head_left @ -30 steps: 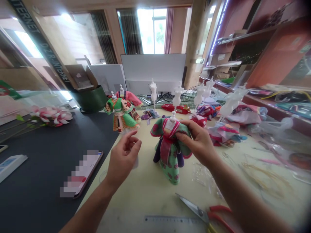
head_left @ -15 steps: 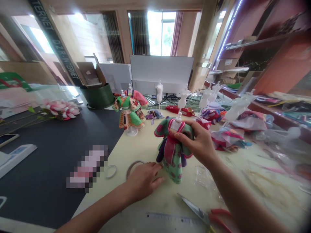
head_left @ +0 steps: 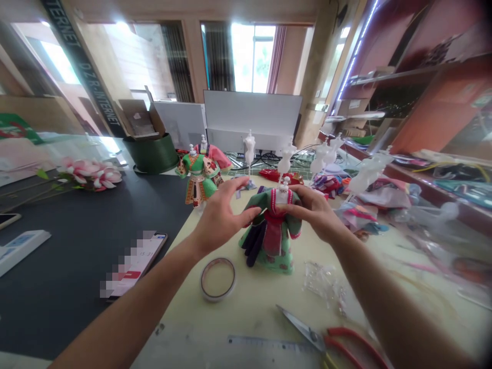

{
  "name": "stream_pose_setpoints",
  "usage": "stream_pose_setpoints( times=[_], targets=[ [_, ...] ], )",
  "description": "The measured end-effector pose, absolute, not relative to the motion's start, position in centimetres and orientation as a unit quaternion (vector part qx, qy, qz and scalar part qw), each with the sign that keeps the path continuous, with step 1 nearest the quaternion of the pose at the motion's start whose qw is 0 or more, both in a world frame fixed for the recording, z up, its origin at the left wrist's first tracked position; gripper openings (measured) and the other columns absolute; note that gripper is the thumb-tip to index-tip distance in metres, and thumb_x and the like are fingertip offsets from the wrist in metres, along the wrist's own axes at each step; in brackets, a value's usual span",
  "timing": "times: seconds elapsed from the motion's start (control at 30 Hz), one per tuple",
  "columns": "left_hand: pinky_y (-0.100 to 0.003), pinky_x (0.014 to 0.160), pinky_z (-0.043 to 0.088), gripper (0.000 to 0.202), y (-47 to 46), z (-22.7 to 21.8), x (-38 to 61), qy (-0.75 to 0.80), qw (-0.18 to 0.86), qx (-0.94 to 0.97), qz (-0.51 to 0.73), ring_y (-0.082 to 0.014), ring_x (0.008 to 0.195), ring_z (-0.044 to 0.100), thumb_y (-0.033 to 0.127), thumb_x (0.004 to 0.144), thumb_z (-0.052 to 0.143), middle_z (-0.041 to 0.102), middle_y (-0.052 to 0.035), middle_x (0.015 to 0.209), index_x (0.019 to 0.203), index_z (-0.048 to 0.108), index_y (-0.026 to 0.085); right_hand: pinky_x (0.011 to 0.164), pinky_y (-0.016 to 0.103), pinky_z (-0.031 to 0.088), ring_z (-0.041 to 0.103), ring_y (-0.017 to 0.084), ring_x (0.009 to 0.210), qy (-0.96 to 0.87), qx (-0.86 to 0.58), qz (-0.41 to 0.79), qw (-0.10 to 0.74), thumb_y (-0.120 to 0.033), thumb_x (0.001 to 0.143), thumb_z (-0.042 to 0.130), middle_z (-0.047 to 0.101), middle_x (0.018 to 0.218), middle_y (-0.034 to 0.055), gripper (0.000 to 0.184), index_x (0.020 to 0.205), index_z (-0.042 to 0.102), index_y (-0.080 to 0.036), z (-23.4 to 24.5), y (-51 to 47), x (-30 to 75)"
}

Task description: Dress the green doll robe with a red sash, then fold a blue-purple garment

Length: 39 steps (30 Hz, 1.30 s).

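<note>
A small white mannequin (head_left: 283, 193) wears a green and dark-red doll dress (head_left: 273, 241) with dark purple panels and pink trim. My right hand (head_left: 317, 212) grips it at the shoulder and chest on the right side, thumb across the front. On the other side my left hand (head_left: 221, 215) is open, thumb and fingers apart, with the thumb tip at the dress's left sleeve. Whether that thumb presses the cloth I cannot tell. The skirt spreads out just above or on the pale table mat (head_left: 184, 333); contact is unclear.
A roll of tape (head_left: 217, 279), scissors (head_left: 315, 335) and a clear ruler (head_left: 265, 343) lie nearby. Behind stand dressed mannequins (head_left: 196, 177) and several bare ones (head_left: 286, 156). Cloth pieces (head_left: 361, 212) and a plastic bag (head_left: 323, 282) are to the right; a phone (head_left: 140, 266) is left.
My left hand has risen from beside the skirt's hem to the left sleeve. The dressed mannequin has become more upright, its skirt fanned wider. My right hand keeps its hold.
</note>
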<state>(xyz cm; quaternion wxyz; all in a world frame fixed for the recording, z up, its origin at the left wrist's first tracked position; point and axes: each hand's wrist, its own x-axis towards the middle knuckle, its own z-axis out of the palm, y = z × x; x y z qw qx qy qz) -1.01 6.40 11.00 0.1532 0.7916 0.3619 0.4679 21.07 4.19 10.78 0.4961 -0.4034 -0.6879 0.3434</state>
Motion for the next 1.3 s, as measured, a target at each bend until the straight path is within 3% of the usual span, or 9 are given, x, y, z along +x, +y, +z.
stream_pose_setpoints(
  times=[0.13, 0.23, 0.37, 0.47, 0.63, 0.73, 0.83, 0.93, 1.3],
  targets=[
    [-0.036, 0.095, 0.043, 0.063, 8.3, 10.9, -0.3, 0.335, 0.328, 0.787, 0.401, -0.0236, 0.112, 0.056, 0.029, 0.074, 0.071, 0.062, -0.0124, 0.119, 0.130, 0.047, 0.017, 0.085, 0.037, 0.049, 0.060, 0.022, 0.100, -0.727, -0.429, 0.250, 0.474, -0.028, 0.076, 0.069, 0.063, 0.109, 0.0059, 0.046, 0.119, 0.055, -0.021, 9.9, 3.6, 21.8],
    [-0.035, 0.094, 0.043, 0.060, 7.1, 9.2, -0.8, 0.374, 0.288, 0.756, 0.453, -0.0222, 0.106, 0.058, 0.028, 0.072, 0.073, 0.064, -0.0118, 0.112, 0.126, 0.050, 0.015, 0.093, 0.041, 0.046, 0.056, 0.024, 0.109, -0.734, -0.461, 0.113, 0.485, -0.019, 0.075, 0.068, 0.057, 0.121, 0.0099, 0.055, 0.127, 0.047, -0.020, 8.8, 2.3, 22.2],
    [-0.026, 0.074, 0.046, 0.017, 3.6, 6.2, -1.0, 0.392, 0.137, 0.730, 0.543, -0.0146, 0.075, 0.058, 0.023, 0.080, 0.063, 0.064, -0.0049, 0.084, 0.094, 0.064, 0.015, 0.090, 0.041, 0.047, 0.057, 0.024, 0.103, -0.702, -0.428, -0.137, 0.552, -0.009, 0.076, 0.064, 0.061, 0.108, 0.0117, 0.039, 0.113, 0.055, -0.018, 6.9, -0.2, 21.5],
    [-0.023, 0.056, 0.041, 0.020, 2.4, 4.4, -0.5, 0.419, 0.244, 0.745, 0.458, -0.0106, 0.054, 0.049, 0.024, 0.083, 0.055, 0.060, 0.0003, 0.066, 0.095, 0.068, 0.015, 0.076, 0.033, 0.050, 0.062, 0.021, 0.087, -0.763, -0.401, -0.186, 0.471, -0.006, 0.079, 0.059, 0.066, 0.093, 0.0081, 0.026, 0.102, 0.059, -0.019, 5.4, -1.6, 20.7],
    [-0.022, 0.052, 0.035, 0.041, 3.8, 3.8, 0.3, 0.448, 0.375, 0.686, 0.433, -0.0099, 0.047, 0.042, 0.026, 0.081, 0.055, 0.047, 0.0074, 0.049, 0.121, 0.060, 0.016, 0.067, 0.036, 0.051, 0.066, 0.024, 0.082, -0.738, -0.542, -0.115, 0.386, -0.019, 0.087, 0.048, 0.064, 0.116, 0.0156, 0.030, 0.115, 0.058, -0.014, 4.2, -1.6, 20.8],
    [-0.021, 0.049, 0.031, 0.044, 4.6, 4.4, 0.6, 0.446, 0.463, 0.623, 0.446, -0.0092, 0.047, 0.040, 0.031, 0.079, 0.058, 0.047, 0.0075, 0.050, 0.119, 0.059, 0.014, 0.077, 0.044, 0.047, 0.064, 0.027, 0.085, -0.691, -0.597, 0.031, 0.407, -0.027, 0.085, 0.048, 0.058, 0.127, 0.0157, 0.037, 0.119, 0.059, -0.015, 4.2, -0.9, 21.1],
    [-0.021, 0.044, 0.025, 0.030, 5.0, 5.1, 0.9, 0.443, 0.510, 0.593, 0.439, -0.0074, 0.044, 0.036, 0.038, 0.078, 0.058, 0.047, 0.0058, 0.052, 0.092, 0.066, 0.012, 0.083, 0.047, 0.043, 0.062, 0.026, 0.084, -0.616, -0.608, 0.200, 0.459, -0.033, 0.081, 0.052, 0.064, 0.115, 0.0132, 0.037, 0.113, 0.063, -0.017, 4.3, 0.0, 21.2],
    [-0.021, 0.043, 0.021, 0.028, 5.3, 5.8, 0.9, 0.439, 0.550, 0.560, 0.437, -0.0059, 0.043, 0.034, 0.041, 0.074, 0.063, 0.045, 0.0058, 0.052, 0.070, 0.062, 0.013, 0.073, 0.040, 0.047, 0.061, 0.022, 0.076, -0.587, -0.584, 0.294, 0.477, -0.038, 0.081, 0.049, 0.067, 0.094, 0.0084, 0.034, 0.103, 0.065, -0.018, 4.4, 0.9, 21.3],
    [-0.016, 0.042, 0.025, 0.019, 5.8, 6.5, 0.0, 0.407, 0.658, 0.456, 0.439, -0.0051, 0.051, 0.045, 0.025, 0.063, 0.077, 0.055, 0.0021, 0.064, 0.068, 0.063, 0.013, 0.060, 0.028, 0.041, 0.048, 0.010, 0.056, -0.468, -0.494, 0.516, 0.521, -0.035, 0.064, 0.075, 0.058, 0.062, -0.0018, 0.021, 0.069, 0.065, -0.016, 5.7, 1.7, 21.6]
  ],
)
